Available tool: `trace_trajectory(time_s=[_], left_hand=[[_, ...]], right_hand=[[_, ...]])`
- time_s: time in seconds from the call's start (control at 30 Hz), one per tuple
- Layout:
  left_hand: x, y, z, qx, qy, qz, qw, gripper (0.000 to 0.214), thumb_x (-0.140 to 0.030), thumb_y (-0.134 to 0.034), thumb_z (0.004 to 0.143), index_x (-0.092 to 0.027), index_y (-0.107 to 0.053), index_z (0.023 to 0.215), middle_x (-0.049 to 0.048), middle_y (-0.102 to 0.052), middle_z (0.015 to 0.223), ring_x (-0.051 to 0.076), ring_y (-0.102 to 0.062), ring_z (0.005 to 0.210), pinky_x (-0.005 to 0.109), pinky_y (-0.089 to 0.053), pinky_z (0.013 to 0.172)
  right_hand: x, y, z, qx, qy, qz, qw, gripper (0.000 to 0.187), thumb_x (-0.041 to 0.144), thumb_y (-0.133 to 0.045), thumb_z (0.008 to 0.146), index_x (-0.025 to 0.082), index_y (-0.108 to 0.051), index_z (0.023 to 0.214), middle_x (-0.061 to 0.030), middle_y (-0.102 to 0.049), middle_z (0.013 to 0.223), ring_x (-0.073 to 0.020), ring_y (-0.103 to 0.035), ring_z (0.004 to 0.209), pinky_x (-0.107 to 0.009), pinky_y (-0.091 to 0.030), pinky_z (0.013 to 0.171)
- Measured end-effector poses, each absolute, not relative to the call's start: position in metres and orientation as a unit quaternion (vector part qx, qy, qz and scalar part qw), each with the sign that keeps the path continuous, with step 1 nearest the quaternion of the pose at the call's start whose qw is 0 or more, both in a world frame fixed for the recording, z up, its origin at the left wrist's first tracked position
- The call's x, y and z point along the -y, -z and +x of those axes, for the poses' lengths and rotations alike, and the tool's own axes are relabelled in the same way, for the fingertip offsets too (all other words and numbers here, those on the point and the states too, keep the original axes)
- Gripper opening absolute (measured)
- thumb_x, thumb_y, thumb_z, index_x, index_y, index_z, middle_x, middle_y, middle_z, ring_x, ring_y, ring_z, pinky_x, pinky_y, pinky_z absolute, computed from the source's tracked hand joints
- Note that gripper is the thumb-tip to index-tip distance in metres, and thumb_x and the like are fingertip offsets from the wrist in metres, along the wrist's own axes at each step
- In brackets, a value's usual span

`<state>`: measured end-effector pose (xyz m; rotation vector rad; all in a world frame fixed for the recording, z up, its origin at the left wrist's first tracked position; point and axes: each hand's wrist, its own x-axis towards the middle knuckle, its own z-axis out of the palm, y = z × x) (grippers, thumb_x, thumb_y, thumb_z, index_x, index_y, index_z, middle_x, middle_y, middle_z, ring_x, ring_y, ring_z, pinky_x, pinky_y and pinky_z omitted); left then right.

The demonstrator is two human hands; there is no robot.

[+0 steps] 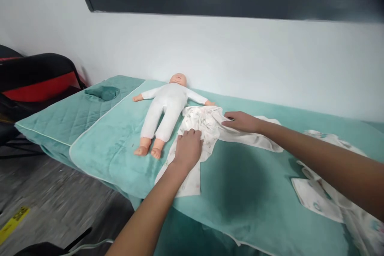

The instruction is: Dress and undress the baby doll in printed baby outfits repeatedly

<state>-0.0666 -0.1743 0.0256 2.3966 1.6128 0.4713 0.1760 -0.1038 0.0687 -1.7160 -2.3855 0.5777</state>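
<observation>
A white baby garment (207, 126) with a small print lies spread and partly bunched on the green bed cover. My left hand (189, 150) is on its lower left part, fingers bent down into the cloth; their tips are hidden. Farther right, my right hand (242, 122) pinches the garment near its bunched middle, thumb and fingers closed on the fabric. A baby doll (168, 102) with a white cloth body lies on its back just left of the garment, arms spread and feet toward me. One doll hand is close to the garment's top edge.
More printed white baby clothes (319, 200) lie at the right under my right forearm. The green bed cover (102, 156) ends at a front edge; a face hole (103, 93) is at the left. A black and red chair (39, 84) stands beside the bed, and a white wall (210, 52) rises behind.
</observation>
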Motion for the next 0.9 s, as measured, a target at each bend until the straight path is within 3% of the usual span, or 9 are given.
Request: trace_trajectory(time_s=[0.13, 0.27, 0.37, 0.47, 0.6, 0.73, 0.83, 0.9], left_hand=[[0.205, -0.050, -0.057, -0.383, -0.372, 0.822, 0.197, 0.014, -0.031, -0.046, 0.099, -0.021, -0.055, 0.101, 0.0073, -0.065, 0.106, 0.021, -0.060, 0.100, 0.036, -0.049, 0.088], [0.234, -0.082, -0.051, -0.267, -0.450, 0.843, 0.126, 0.014, -0.027, -0.051, 0.096, -0.023, -0.058, 0.108, 0.0079, -0.061, 0.121, 0.022, -0.054, 0.119, 0.039, -0.042, 0.104], [0.244, -0.101, -0.049, -0.327, -0.469, 0.816, 0.081, 0.041, -0.025, -0.063, 0.087, -0.025, -0.054, 0.127, 0.0116, -0.050, 0.140, 0.028, -0.043, 0.134, 0.046, -0.035, 0.112], [0.250, -0.110, -0.043, -0.360, -0.443, 0.800, 0.183, 0.057, -0.028, -0.066, 0.082, -0.024, -0.048, 0.136, 0.0117, -0.050, 0.143, 0.030, -0.047, 0.133, 0.045, -0.038, 0.111], [0.261, -0.114, -0.030, -0.414, -0.443, 0.734, 0.307, 0.024, -0.026, -0.057, 0.086, -0.024, -0.060, 0.110, 0.0031, -0.070, 0.108, 0.022, -0.065, 0.100, 0.034, -0.050, 0.090], [0.279, -0.125, -0.015, -0.479, -0.572, 0.586, 0.316, 0.021, -0.021, -0.058, 0.083, -0.023, -0.055, 0.103, 0.0033, -0.069, 0.102, 0.021, -0.064, 0.100, 0.031, -0.050, 0.089], [0.292, -0.131, -0.003, -0.458, -0.618, 0.539, 0.343, 0.025, -0.019, -0.059, 0.082, -0.023, -0.051, 0.105, 0.0038, -0.067, 0.107, 0.021, -0.063, 0.104, 0.032, -0.050, 0.094], [0.297, -0.126, 0.005, -0.424, -0.616, 0.547, 0.377, 0.034, -0.015, -0.061, 0.079, -0.023, -0.049, 0.110, 0.0061, -0.066, 0.113, 0.021, -0.063, 0.107, 0.033, -0.050, 0.097]], right_hand=[[0.161, -0.100, 0.151, 0.775, -0.338, -0.491, 0.211, 0.038, 0.058, -0.050, 0.088, 0.021, -0.055, 0.083, 0.0000, -0.056, 0.083, -0.0164, -0.049, 0.074, -0.029, -0.038, 0.067], [0.209, -0.130, 0.151, 0.705, -0.459, -0.460, 0.283, 0.038, 0.058, -0.059, 0.086, 0.020, -0.056, 0.084, 0.0018, -0.053, 0.080, -0.0126, -0.045, 0.068, -0.025, -0.035, 0.061], [0.239, -0.155, 0.159, 0.696, -0.505, -0.426, 0.282, 0.033, 0.052, -0.066, 0.084, 0.020, -0.059, 0.084, 0.0027, -0.054, 0.076, -0.0112, -0.047, 0.065, -0.024, -0.037, 0.060], [0.267, -0.178, 0.165, 0.726, -0.512, -0.398, 0.230, 0.027, 0.048, -0.066, 0.085, 0.021, -0.062, 0.091, 0.0005, -0.060, 0.082, -0.0141, -0.055, 0.071, -0.026, -0.042, 0.062], [0.292, -0.189, 0.172, 0.779, -0.397, -0.441, 0.202, 0.034, 0.048, -0.070, 0.081, 0.029, -0.064, 0.108, -0.0025, -0.067, 0.102, -0.0186, -0.061, 0.081, -0.030, -0.048, 0.068], [0.298, -0.160, 0.191, 0.740, -0.259, -0.590, 0.191, 0.053, 0.055, -0.077, 0.070, 0.033, -0.063, 0.116, -0.0037, -0.070, 0.098, -0.0223, -0.062, 0.071, -0.033, -0.048, 0.060], [0.300, -0.123, 0.203, 0.735, -0.323, -0.565, 0.189, 0.036, 0.050, -0.078, 0.070, 0.030, -0.072, 0.099, -0.0041, -0.074, 0.095, -0.0280, -0.066, 0.080, -0.037, -0.052, 0.068], [0.304, -0.102, 0.204, 0.716, -0.404, -0.506, 0.262, 0.029, 0.047, -0.077, 0.073, 0.028, -0.075, 0.094, -0.0041, -0.075, 0.096, -0.0305, -0.067, 0.088, -0.041, -0.054, 0.078]])
